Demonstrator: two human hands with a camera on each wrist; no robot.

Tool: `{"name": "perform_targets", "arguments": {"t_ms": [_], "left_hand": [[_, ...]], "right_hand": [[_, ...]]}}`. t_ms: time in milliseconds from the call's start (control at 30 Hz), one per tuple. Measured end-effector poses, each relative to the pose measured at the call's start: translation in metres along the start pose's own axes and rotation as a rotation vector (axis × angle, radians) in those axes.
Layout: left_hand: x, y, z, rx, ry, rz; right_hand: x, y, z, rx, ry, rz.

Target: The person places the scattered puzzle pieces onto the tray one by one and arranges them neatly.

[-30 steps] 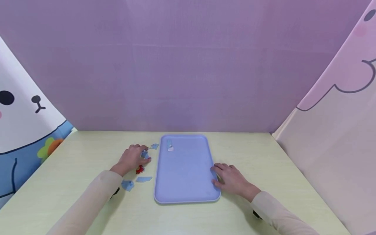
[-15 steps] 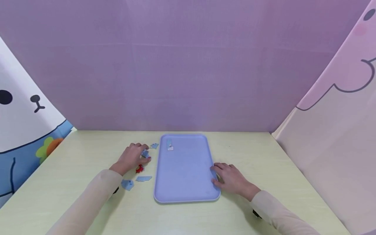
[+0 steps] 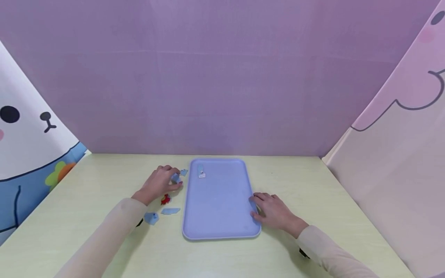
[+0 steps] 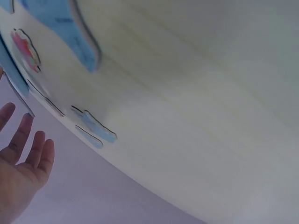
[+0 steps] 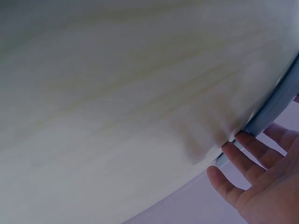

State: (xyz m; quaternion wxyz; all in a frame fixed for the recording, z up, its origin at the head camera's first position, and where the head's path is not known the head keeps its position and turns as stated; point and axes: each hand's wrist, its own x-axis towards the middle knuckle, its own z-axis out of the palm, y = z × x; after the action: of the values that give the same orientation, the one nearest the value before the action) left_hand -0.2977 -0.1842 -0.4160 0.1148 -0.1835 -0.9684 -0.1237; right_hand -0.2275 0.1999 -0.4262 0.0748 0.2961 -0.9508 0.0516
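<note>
My left hand (image 3: 160, 183) pinches a blue puzzle piece (image 3: 175, 178) between its thumb and fingers, left of the lavender tray (image 3: 222, 208). In the left wrist view that piece shows edge-on at the fingertips. Just beyond the hand lies another small blue piece (image 3: 184, 172). Nearer me are a red piece (image 3: 165, 199), a long blue piece (image 3: 170, 211) and a wider blue piece (image 3: 151, 218). My right hand (image 3: 274, 210) rests with loosely extended fingers at the tray's right rim. In the tray's back left corner lies a light blue and white piece (image 3: 201, 172).
The pale wooden table (image 3: 313, 185) ends at a purple backdrop (image 3: 236, 85). Printed cloths hang on both sides, a white bear face (image 3: 28, 146) at left and a pink and cream one (image 3: 399, 154) at right.
Over the last half second the left hand has shifted slightly away from me and to the right, carrying the blue puzzle piece. The right hand and the tray stay in place.
</note>
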Motion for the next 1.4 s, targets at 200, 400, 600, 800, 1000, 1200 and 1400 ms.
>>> {"name": "perform_targets", "arguments": {"t_ms": [200, 400, 600, 800, 1000, 1200, 1400], "left_hand": [[0.005, 0.007, 0.003, 0.005, 0.001, 0.031], [0.01, 0.015, 0.008, -0.005, 0.022, 0.074], [0.016, 0.022, 0.012, -0.004, 0.068, 0.132], [0.024, 0.031, 0.019, 0.0, 0.089, 0.163], [0.031, 0.04, 0.025, 0.018, 0.081, 0.163], [0.038, 0.049, 0.029, 0.045, 0.067, 0.181], [0.046, 0.057, 0.03, 0.05, 0.067, 0.176]], "right_hand": [[0.0, 0.0, 0.0, 0.005, -0.006, 0.008], [0.0, 0.0, 0.0, 0.007, -0.018, 0.014], [-0.001, 0.0, 0.001, 0.021, -0.012, 0.019], [-0.002, 0.001, 0.002, 0.012, -0.004, 0.01], [-0.002, 0.001, 0.002, 0.0, 0.002, 0.001], [-0.003, 0.002, 0.002, -0.002, 0.004, -0.002], [-0.005, 0.003, 0.002, -0.001, 0.021, -0.006]]}}
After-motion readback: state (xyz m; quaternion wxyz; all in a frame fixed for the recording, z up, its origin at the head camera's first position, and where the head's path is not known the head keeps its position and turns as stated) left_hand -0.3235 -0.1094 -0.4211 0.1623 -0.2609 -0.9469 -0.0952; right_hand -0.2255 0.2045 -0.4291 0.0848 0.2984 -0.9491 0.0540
